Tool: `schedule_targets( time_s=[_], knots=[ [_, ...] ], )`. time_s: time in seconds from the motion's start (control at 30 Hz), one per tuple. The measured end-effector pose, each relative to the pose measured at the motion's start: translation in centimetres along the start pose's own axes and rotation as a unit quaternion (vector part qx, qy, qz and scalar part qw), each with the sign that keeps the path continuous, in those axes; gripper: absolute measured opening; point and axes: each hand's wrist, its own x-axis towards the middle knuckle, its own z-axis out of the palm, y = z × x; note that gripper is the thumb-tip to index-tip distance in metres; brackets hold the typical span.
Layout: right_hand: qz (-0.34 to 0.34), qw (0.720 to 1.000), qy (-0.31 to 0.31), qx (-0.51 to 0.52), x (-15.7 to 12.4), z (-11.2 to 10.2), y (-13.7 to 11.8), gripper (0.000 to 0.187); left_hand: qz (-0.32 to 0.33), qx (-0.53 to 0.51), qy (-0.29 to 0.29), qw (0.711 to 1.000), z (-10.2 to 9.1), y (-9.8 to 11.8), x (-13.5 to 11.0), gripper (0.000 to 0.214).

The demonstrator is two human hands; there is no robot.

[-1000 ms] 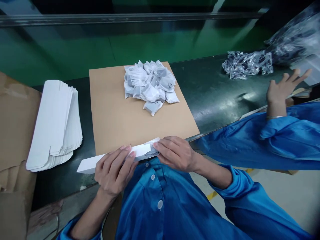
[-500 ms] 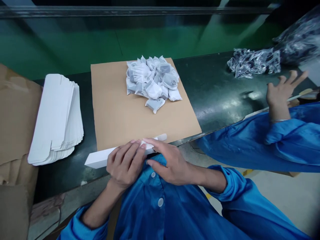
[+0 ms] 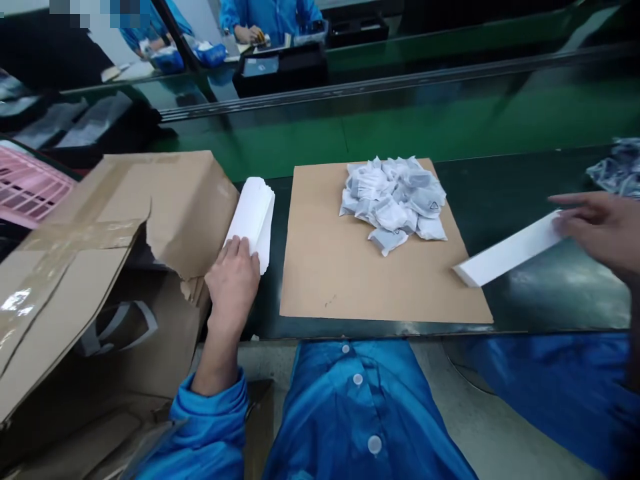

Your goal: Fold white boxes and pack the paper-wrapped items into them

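Note:
My left hand (image 3: 233,283) rests on the near end of a stack of flat white cartons (image 3: 253,213), fingers stretched over the top sheet, gripping nothing. My right hand (image 3: 600,227) is far out to the right over the dark belt and pinches one end of a long, folded white box (image 3: 505,252). The box's other end points at the right edge of a brown cardboard sheet (image 3: 340,280). On the far part of that sheet lies a heap of small white pouches (image 3: 395,203).
A torn brown cardboard box (image 3: 100,253) stands open at the left, with a pink crate (image 3: 25,190) behind it. Clear plastic bags (image 3: 617,170) lie at the far right. A green conveyor (image 3: 400,123) runs behind; other people in blue work beyond it.
My hands came apart from the white box at my chest. The right hand carried the box out to the right; the left hand reached to the carton stack. The view swung left.

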Motion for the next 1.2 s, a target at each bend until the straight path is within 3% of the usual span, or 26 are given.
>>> schedule_targets(
  time_s=[0.07,0.13,0.2,0.23,0.27,0.3,0.33,0.37,0.4,0.47,0.5,0.57,0.6,0.67,0.7,0.77,0.83,0.9,0.97,1.03,1.2],
  knots=[
    [-0.043,0.989,0.012,-0.141,0.0,1.2,-1.0,0.022,-0.014,0.003,-0.012,1.0,0.6,-1.0,0.3,0.025],
    [-0.062,0.979,0.038,-0.189,-1.7,4.2,-5.2,0.031,-0.032,0.006,0.012,0.999,0.9,-0.9,0.3,0.022],
    [-0.058,0.995,-0.025,-0.072,-4.8,8.2,-11.7,0.029,-0.043,0.009,0.042,0.998,0.9,-0.1,0.0,0.02],
    [-0.027,0.995,-0.094,0.033,-6.4,10.4,-15.2,0.03,-0.046,0.006,0.064,0.997,0.9,0.7,-0.3,0.019],
    [0.027,0.971,-0.186,0.146,-8.0,12.5,-18.5,0.037,-0.041,-0.005,0.095,0.995,0.8,1.8,-0.9,0.017],
    [0.081,0.923,-0.266,0.266,-9.2,14.4,-21.3,0.048,-0.026,-0.026,0.129,0.991,0.8,3.2,-1.7,0.015],
    [0.124,0.871,-0.302,0.366,-10.1,16.1,-23.6,0.057,-0.001,-0.059,0.16,0.985,0.6,4.9,-2.8,0.014],
    [0.163,0.831,-0.302,0.437,-10.6,17.5,-25.1,0.058,0.038,-0.106,0.191,0.975,0.3,6.6,-4.0,0.015],
    [0.198,0.804,-0.287,0.483,-10.7,18.4,-25.7,0.055,0.089,-0.153,0.177,0.968,-0.1,8.3,-5.4,0.025],
    [0.232,0.792,-0.263,0.5,-10.0,18.6,-25.0,0.042,0.156,-0.26,0.114,0.946,-1.5,10.6,-7.6,0.047],
    [0.224,0.798,-0.284,0.483,-9.4,17.9,-23.9,0.036,0.134,-0.303,0.124,0.935,-2.3,11.1,-8.3,0.062],
    [0.144,0.8,-0.403,0.421,-8.0,15.4,-21.4,0.028,0.008,-0.399,0.14,0.906,-3.8,10.7,-8.4,0.085],
    [0.081,0.785,-0.48,0.382,-7.4,13.9,-20.4,0.026,-0.069,-0.441,0.123,0.886,-4.2,10.0,-7.9,0.089],
    [-0.039,0.757,-0.588,0.284,-6.8,11.5,-19.4,0.021,-0.147,-0.498,-0.051,0.853,-4.3,8.3,-6.4,0.074],
    [-0.08,0.77,-0.594,0.22,-7.0,10.6,-19.5,0.022,-0.162,-0.506,-0.137,0.836,-4.0,7.7,-5.7,0.057],
    [-0.138,0.843,-0.516,0.064,-8.1,9.8,-20.3,0.043,-0.199,-0.525,-0.205,0.802,-3.2,7.0,-4.8,0.035],
    [-0.195,0.893,-0.398,-0.074,-9.8,9.8,-21.2,0.07,-0.244,-0.577,-0.198,0.754,-2.5,7.1,-4.5,0.033],
    [-0.263,0.894,-0.338,-0.13,-11.0,10.0,-21.7,0.078,-0.244,-0.629,-0.253,0.694,-2.4,7.2,-4.3,0.036],
    [-0.312,0.882,-0.333,-0.116,-11.3,10.0,-21.5,0.069,-0.201,-0.637,-0.351,0.656,-2.8,6.9,-4.1,0.038],
    [-0.336,0.874,-0.339,-0.086,-10.9,9.6,-20.9,0.062,-0.154,-0.616,-0.399,0.661,-3.3,6.5,-3.6,0.036],
    [-0.345,0.875,-0.332,-0.067,-9.7,8.6,-20.0,0.058,-0.122,-0.595,-0.354,0.711,-3.3,6.7,-3.3,0.028]
  ],
)
